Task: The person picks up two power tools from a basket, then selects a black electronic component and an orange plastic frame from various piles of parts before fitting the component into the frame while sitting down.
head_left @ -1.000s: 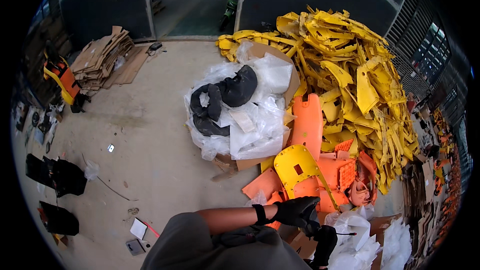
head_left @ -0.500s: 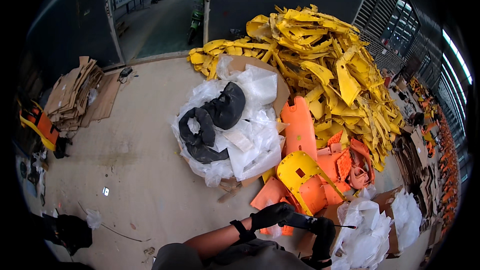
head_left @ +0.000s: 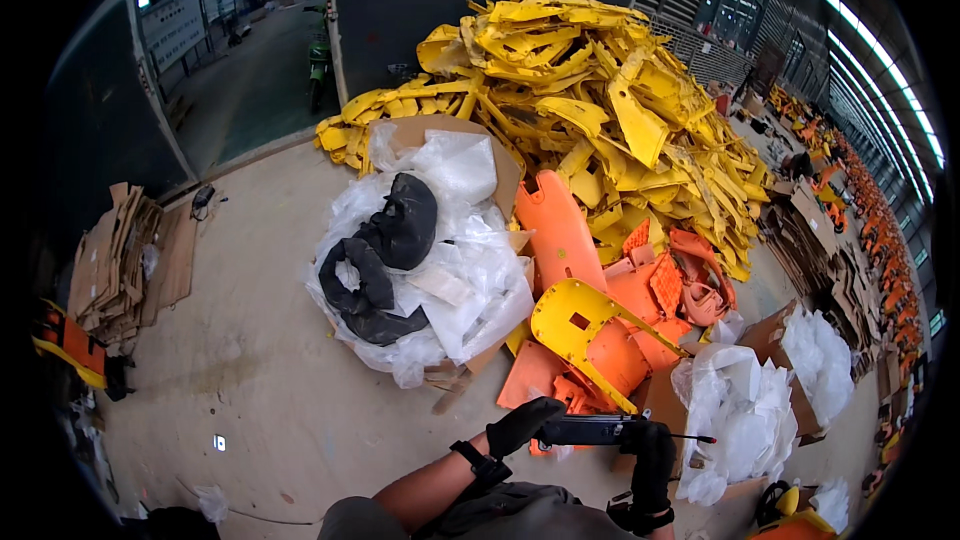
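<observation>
A long, narrow black device [head_left: 588, 429] lies level between my two gloved hands. My left hand [head_left: 522, 424], in a black glove, is closed round its left end. My right hand [head_left: 652, 457], also in a black glove, grips its right end, with the fingers curled over. Beyond the right hand sticks out a thin dark rod with a red tip [head_left: 706, 439]. The exact kind of device I cannot make out. Just past my hands rest a yellow plastic shell [head_left: 572, 312] and several orange plastic panels [head_left: 560, 232].
A big carton of clear plastic wrap [head_left: 470, 290] with black padded pieces [head_left: 405, 225] stands ahead. Behind it rises a heap of yellow plastic parts [head_left: 610, 110]. Cartons with white plastic bags [head_left: 740, 410] stand at my right. Flattened cardboard [head_left: 115, 270] is stacked at left.
The view has swung right and up, so the heap and carton sit further left. The device has come out more clearly between my hands, and both hands still hold it.
</observation>
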Demonstrator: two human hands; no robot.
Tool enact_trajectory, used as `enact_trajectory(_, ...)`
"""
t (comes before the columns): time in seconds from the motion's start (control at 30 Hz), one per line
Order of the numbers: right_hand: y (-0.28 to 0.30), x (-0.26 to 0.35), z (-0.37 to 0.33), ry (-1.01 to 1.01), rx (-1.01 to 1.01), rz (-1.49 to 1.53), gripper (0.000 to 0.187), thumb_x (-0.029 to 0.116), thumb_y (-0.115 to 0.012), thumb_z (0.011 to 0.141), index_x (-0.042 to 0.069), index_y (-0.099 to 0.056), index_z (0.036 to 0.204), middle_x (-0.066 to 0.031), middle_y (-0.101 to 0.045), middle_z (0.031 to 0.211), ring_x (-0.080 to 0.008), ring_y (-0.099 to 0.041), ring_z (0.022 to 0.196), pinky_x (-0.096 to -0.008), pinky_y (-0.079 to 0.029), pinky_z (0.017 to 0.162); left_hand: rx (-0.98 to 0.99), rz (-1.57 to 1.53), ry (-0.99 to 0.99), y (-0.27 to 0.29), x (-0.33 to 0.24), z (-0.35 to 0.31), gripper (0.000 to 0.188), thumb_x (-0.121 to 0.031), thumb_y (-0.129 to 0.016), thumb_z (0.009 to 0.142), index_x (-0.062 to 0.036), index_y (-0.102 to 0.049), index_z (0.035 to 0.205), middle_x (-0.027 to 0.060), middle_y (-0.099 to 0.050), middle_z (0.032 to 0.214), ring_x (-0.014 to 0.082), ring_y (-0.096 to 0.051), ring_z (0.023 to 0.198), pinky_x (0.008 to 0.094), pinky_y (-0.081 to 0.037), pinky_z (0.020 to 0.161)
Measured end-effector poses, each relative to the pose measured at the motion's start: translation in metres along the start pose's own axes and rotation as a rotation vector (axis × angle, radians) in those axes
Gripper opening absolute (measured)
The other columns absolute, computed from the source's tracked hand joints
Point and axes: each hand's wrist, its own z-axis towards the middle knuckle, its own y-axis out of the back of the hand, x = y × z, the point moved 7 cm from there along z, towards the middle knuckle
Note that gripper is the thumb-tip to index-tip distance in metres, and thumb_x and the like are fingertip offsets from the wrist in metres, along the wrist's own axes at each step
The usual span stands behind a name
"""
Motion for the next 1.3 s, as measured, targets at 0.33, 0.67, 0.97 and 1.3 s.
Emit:
enact_trajectory(0.33, 0.06, -0.015, -0.031, -0.057, -0.107, 0.079, 0.044, 0.038, -0.044, 0.109, -0.001, -0.064, 0.101, -0.0095, -0.067, 0.083, -0.0154, -0.063, 0.068, -0.0284, -0.052, 0.062, 0.164, 0.219, 0.2, -0.04, 0.042, 0.027, 0.036, -0.039, -0.05, 0.106, -0.0057, -0.062, 0.114, -0.001, -0.057, 0.084, 0.0078, -0.057, 0.067, 0.0254, -0.048, 0.06)
enact_trajectory(0.67, 0.099, -0.014, -0.027, -0.165, -0.3, -0.044, 0.029, 0.026, -0.056, 0.103, -0.002, -0.064, 0.103, -0.0073, -0.062, 0.071, -0.0135, -0.059, 0.058, -0.0259, -0.047, 0.052, 0.002, 0.5, -0.001, -0.015, 0.024, 0.015, 0.028, -0.031, -0.051, 0.105, -0.0053, -0.062, 0.105, 0.0001, -0.058, 0.083, 0.0088, -0.055, 0.072, 0.0284, -0.048, 0.065)
enact_trajectory(0.97, 0.096, -0.007, -0.027, -0.097, -0.299, -0.018, 0.029, 0.027, -0.059, 0.102, -0.001, -0.063, 0.104, -0.0085, -0.063, 0.076, -0.0137, -0.061, 0.064, -0.026, -0.049, 0.054, -0.125, 0.502, 0.07, 0.003, 0.015, -0.008, 0.025, -0.029, -0.055, 0.103, -0.0055, -0.063, 0.108, 0.0022, -0.063, 0.088, 0.0101, -0.06, 0.075, 0.0283, -0.05, 0.067)
enact_trajectory(1.3, 0.096, -0.007, -0.032, -0.04, -0.251, -0.084, 0.042, 0.037, -0.047, 0.107, -0.001, -0.065, 0.113, -0.0059, -0.059, 0.078, -0.0127, -0.058, 0.066, -0.0266, -0.049, 0.06, -0.099, 0.574, 0.001, 0.012, 0.011, -0.007, 0.032, -0.037, -0.054, 0.104, -0.0085, -0.063, 0.118, -0.002, -0.059, 0.091, 0.0064, -0.052, 0.076, 0.0251, -0.044, 0.067)
